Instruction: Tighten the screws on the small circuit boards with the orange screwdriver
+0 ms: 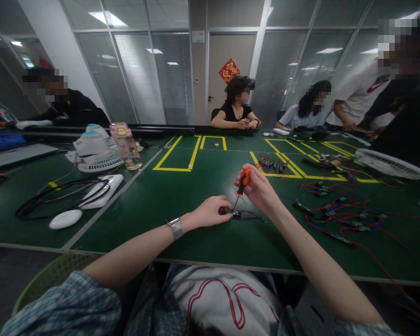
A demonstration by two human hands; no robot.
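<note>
Screwdriver (244, 181) in right hand (261, 186), tip apparently on small wired board (237, 213).

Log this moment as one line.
left hand: holding small wired board | right hand: holding orange-black screwdriver, tip down at board | nearby: more wired boards on green table

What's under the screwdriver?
Under the screwdriver is a small board with wires, on the table. The left hand covers one end, so that part is hidden, and I can't see beneath the board.
</note>
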